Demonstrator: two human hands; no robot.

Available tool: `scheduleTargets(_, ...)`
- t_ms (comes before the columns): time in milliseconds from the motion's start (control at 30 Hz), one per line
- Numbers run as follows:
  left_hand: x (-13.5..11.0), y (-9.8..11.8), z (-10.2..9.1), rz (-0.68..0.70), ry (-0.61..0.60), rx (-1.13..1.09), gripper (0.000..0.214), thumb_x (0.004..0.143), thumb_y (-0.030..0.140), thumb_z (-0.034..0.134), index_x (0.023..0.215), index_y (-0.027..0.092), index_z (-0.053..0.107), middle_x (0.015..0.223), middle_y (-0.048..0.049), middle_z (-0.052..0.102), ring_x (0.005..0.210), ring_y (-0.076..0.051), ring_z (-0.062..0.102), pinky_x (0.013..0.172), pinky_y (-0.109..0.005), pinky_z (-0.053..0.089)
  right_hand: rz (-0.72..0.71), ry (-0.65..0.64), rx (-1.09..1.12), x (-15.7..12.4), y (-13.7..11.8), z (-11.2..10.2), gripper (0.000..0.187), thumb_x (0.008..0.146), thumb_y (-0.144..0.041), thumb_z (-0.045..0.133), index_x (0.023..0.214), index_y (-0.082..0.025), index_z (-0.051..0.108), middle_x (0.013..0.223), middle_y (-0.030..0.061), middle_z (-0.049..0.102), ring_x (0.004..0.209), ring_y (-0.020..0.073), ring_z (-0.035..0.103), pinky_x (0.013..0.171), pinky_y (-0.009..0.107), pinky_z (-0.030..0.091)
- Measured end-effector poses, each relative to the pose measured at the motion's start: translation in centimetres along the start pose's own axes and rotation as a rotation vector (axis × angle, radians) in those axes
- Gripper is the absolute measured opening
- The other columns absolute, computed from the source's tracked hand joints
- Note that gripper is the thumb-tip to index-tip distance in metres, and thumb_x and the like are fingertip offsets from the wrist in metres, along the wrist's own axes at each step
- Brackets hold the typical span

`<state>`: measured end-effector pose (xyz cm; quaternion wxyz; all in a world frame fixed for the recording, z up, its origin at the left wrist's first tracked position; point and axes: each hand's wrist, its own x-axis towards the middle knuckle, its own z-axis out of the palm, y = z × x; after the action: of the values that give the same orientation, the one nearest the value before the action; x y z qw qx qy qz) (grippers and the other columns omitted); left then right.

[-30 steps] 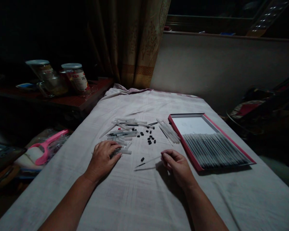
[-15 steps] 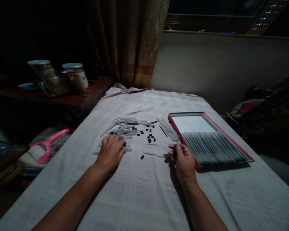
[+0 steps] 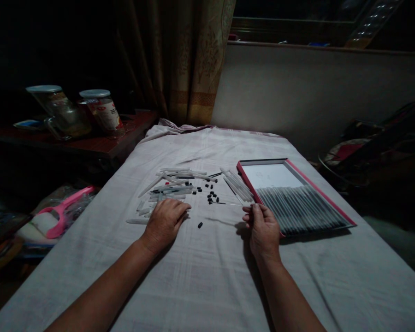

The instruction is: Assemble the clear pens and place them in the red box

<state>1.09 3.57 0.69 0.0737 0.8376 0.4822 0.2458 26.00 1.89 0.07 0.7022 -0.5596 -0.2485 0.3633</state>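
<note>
My left hand [image 3: 166, 221] lies palm down on the cloth, fingers curled over some clear pen barrels at the near edge of a loose pile of barrels [image 3: 174, 183]. My right hand [image 3: 263, 226] is closed in a pinch on a thin pen refill [image 3: 228, 204] that sticks out to the left, just off the cloth. Small black caps [image 3: 212, 196] are scattered between my hands, with one lone cap [image 3: 199, 225] nearer to me. A red-rimmed tray [image 3: 332, 210] to the right holds a row of finished pens, and a few clear barrels [image 3: 237, 186] lie along its left side.
The white cloth [image 3: 207, 276] covers a long table. A dark side shelf [image 3: 100, 145] at the left carries two lidded jars [image 3: 100, 110]. A pink-handled tool [image 3: 64, 210] lies on clutter below it. A curtain [image 3: 193, 60] hangs behind, and bags [image 3: 383, 147] sit at the right.
My right hand has lifted the refill from the cloth and moved it forward towards the tray's near corner. My left hand has slid forward and slightly right over the barrels.
</note>
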Motion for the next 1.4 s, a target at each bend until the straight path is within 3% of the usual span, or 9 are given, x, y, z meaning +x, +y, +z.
scheduleTargets(167,1.7,0.0,-0.1,0.034,-0.048,0.027,0.023,0.09,0.025,0.055,0.11,0.021,0.065,0.107,-0.0092,0.07,0.105,-0.027,0.058,0.094,-0.043,0.04,0.023,0.032,0.017,0.3,0.2,-0.2,0.045,0.062,-0.054,0.079,0.077,-0.017,0.059,0.065,-0.0016,0.068,0.045,0.0061,0.053,0.035,0.013,0.037)
scheduleTargets(300,4.2,-1.6,-1.0,-0.056,-0.011,0.194,0.025,0.092,0.026,0.052,0.111,0.02,0.066,0.111,-0.0105,0.069,0.106,-0.028,0.058,0.093,-0.042,0.041,0.035,0.039,0.031,0.6,0.6,-0.3,0.045,0.062,-0.054,0.079,0.077,-0.017,0.059,0.065,-0.0018,0.068,0.045,0.0058,0.052,0.034,0.012,0.036)
scheduleTargets(400,6.2,-3.3,-1.6,-0.124,-0.128,0.395,0.024,0.09,0.026,0.053,0.106,0.022,0.07,0.111,-0.0102,0.069,0.104,-0.029,0.058,0.087,-0.04,0.042,0.021,0.034,0.032,0.8,0.7,-0.4,0.043,0.064,-0.054,0.078,0.077,-0.017,0.059,0.064,-0.002,0.067,0.044,0.0056,0.052,0.034,0.013,0.036)
scheduleTargets(567,8.0,-5.0,-1.6,-0.134,-0.2,0.461,0.017,0.083,0.028,0.061,0.092,0.025,0.075,0.094,-0.0088,0.072,0.094,-0.027,0.061,0.079,-0.036,0.043,0.017,0.012,0.026,0.9,0.8,-0.5,0.043,0.065,-0.054,0.077,0.077,-0.018,0.058,0.064,-0.0022,0.067,0.044,0.0059,0.052,0.035,0.013,0.036)
scheduleTargets(833,8.7,-4.3,-2.0,-0.109,-0.206,0.444,0.015,0.083,0.024,0.059,0.08,0.023,0.074,0.087,-0.0086,0.073,0.092,-0.027,0.063,0.076,-0.034,0.043,0.033,0.015,0.031,0.7,0.6,-0.3,0.044,0.064,-0.054,0.078,0.077,-0.018,0.058,0.064,-0.0023,0.067,0.04,0.0048,0.049,0.032,0.013,0.034)
scheduleTargets(1033,5.3,-1.5,-2.0,-0.052,-0.114,0.328,0.029,0.095,0.026,0.044,0.114,0.019,0.066,0.11,-0.0105,0.071,0.1,-0.024,0.065,0.088,-0.035,0.047,-0.052,0.032,0.034,0.3,0.0,-0.4,0.038,0.07,-0.051,0.075,0.078,-0.017,0.059,0.071,-0.0003,0.07,0.045,0.0057,0.053,0.035,0.014,0.037)
scheduleTargets(1133,1.9,0.0,-1.1,0.027,-0.005,0.081,0.03,0.097,0.028,0.042,0.115,0.019,0.063,0.108,-0.0104,0.071,0.096,-0.024,0.066,0.085,-0.034,0.049,-0.119,0.03,0.029,-0.2,-0.6,-0.1,0.037,0.072,-0.051,0.074,0.078,-0.017,0.059,0.072,0.0016,0.071,0.047,0.0071,0.056,0.037,0.015,0.038)
scheduleTargets(1233,-0.5,0.8,-0.6,0.022,0.056,0.013,0.026,0.097,0.029,0.043,0.109,0.019,0.065,0.099,-0.0094,0.071,0.089,-0.023,0.067,0.08,-0.033,0.051,-0.126,-0.001,0.019,-0.6,-0.9,0.2,0.038,0.072,-0.051,0.073,0.078,-0.017,0.058,0.07,0.0023,0.071,0.046,0.0078,0.056,0.037,0.016,0.037)
scheduleTargets(1400,-1.0,0.8,-0.5,0.052,0.132,0.035,0.024,0.097,0.028,0.044,0.105,0.019,0.064,0.093,-0.0076,0.07,0.082,-0.022,0.066,0.075,-0.032,0.051,-0.124,-0.054,-0.004,-0.8,-0.7,0.2,0.036,0.073,-0.049,0.072,0.077,-0.017,0.058,0.07,0.0028,0.071,0.045,0.0084,0.056,0.038,0.018,0.037)
